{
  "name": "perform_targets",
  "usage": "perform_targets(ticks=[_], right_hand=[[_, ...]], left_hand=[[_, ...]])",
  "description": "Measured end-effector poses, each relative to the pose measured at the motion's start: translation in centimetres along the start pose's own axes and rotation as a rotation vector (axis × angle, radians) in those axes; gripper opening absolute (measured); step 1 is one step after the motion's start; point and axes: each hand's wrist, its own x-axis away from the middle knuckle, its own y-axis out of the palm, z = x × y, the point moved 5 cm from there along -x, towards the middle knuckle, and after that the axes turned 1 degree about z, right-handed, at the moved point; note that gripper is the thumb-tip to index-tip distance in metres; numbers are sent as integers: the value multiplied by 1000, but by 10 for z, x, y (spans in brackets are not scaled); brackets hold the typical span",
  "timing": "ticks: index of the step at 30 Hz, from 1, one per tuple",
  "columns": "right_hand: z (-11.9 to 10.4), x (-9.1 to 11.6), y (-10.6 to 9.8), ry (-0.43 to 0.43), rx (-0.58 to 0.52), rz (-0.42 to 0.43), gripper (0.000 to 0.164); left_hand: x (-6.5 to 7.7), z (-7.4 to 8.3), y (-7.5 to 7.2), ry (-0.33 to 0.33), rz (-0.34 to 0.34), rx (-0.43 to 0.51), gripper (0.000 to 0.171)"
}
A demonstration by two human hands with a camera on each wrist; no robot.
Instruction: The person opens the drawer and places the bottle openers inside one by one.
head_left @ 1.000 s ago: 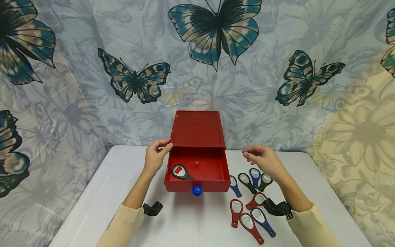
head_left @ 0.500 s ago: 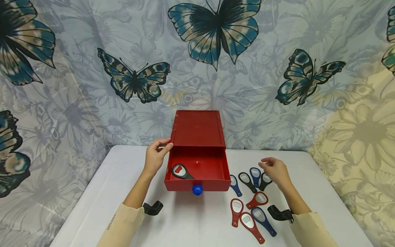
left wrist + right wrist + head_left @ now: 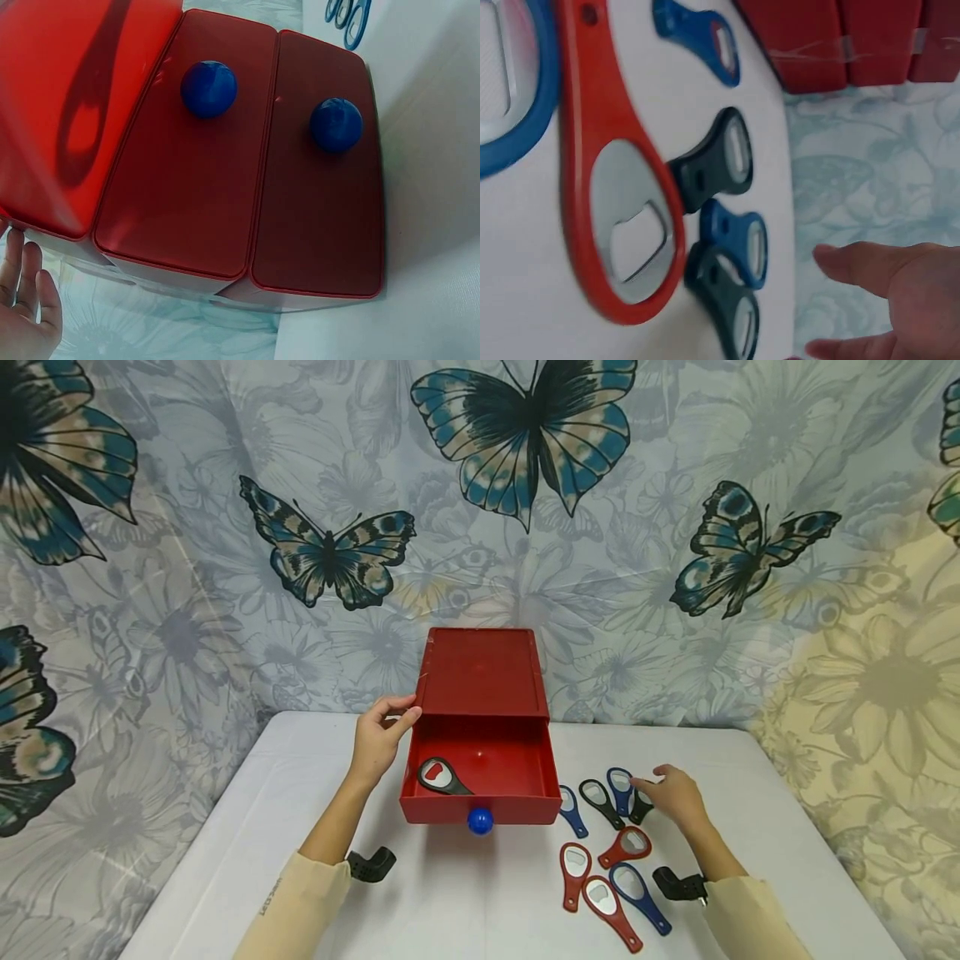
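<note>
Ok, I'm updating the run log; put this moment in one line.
left hand: touching red cabinet | right hand: near rightmost black opener | drawer: open, single opener inside

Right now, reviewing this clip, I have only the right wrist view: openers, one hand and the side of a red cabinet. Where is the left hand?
Observer: In the head view, the left hand is at the left edge of the cabinet.
Operator: And inside, is there anything?
Observer: Yes. The top drawer is pulled out, and a black opener lies in it, toward its left front corner.
Operator: What about below that?
Observer: The left wrist view shows the middle drawer and the bottom drawer both shut, each with a blue knob.
</note>
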Motion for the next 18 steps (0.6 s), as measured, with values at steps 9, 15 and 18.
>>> perform_targets(ticks=[9, 15, 18], right_hand=[[19, -3, 18, 63, 121, -72, 73], [24, -5, 24, 102, 129, -73, 72], [23, -6, 25, 102, 134, -64, 70]], left_hand=[[-4, -16, -1, 28, 2, 5, 29], [-4, -15, 0, 34, 6, 22, 28], [-4, -16, -1, 35, 12, 18, 28]])
